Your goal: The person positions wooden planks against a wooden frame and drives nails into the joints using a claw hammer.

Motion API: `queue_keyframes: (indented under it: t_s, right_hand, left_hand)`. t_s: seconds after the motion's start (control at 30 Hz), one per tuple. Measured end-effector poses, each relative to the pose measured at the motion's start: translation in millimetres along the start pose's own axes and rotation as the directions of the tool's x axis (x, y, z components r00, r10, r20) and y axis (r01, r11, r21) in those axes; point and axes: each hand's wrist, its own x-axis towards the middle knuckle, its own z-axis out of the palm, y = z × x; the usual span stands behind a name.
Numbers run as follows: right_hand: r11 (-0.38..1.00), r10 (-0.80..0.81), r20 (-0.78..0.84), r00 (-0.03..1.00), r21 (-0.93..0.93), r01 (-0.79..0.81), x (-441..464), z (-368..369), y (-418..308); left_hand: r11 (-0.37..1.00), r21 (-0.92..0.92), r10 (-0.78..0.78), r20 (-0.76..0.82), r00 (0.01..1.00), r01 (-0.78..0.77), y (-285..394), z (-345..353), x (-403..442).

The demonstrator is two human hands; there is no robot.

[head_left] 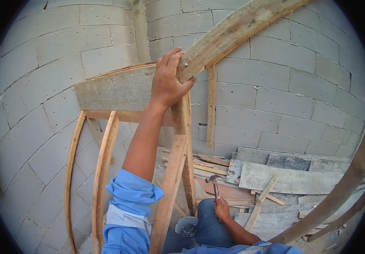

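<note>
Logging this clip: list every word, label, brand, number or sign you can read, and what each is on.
None readable.
The block wall, wooden beam and blue sleeve show no lettering I can make out.
The hammer is too small to check for a brand.

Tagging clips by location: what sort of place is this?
Most likely a building site: bare block walls, loose boards lying on the ground, and a hammer in the right hand.

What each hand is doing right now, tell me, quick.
Left hand: closed around the lower end of the slanted plank.
Right hand: closed, holding the hammer by its handle.
</note>
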Motion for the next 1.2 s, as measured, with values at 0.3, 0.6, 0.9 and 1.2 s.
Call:
queue_keyframes:
  t_s: [0.3, 0.6, 0.9, 1.2]
  right_hand:
    - [0.41, -0.877, -0.271, 0.396, 0.003, 0.912, -40, -9, -284]
    - [0.342, -0.937, -0.085, 0.338, -0.411, 0.845, -51, 7, -416]
    - [0.131, -0.941, -0.324, 0.093, -0.096, 0.987, -86, 2, -413]
    - [0.325, -0.943, -0.119, 0.309, -0.512, 0.795, -52, -5, -402]
  left_hand:
    - [0.892, -0.396, -0.207, 0.069, 0.976, 0.217, -17, 5, -9]
    - [0.918, -0.348, -0.203, 0.003, 0.979, 0.191, -26, 14, -15]
    - [0.808, -0.554, -0.248, -0.011, 0.969, 0.201, -24, 19, -15]
    - [0.808, -0.534, -0.293, 0.003, 0.956, 0.25, -18, 17, -20]
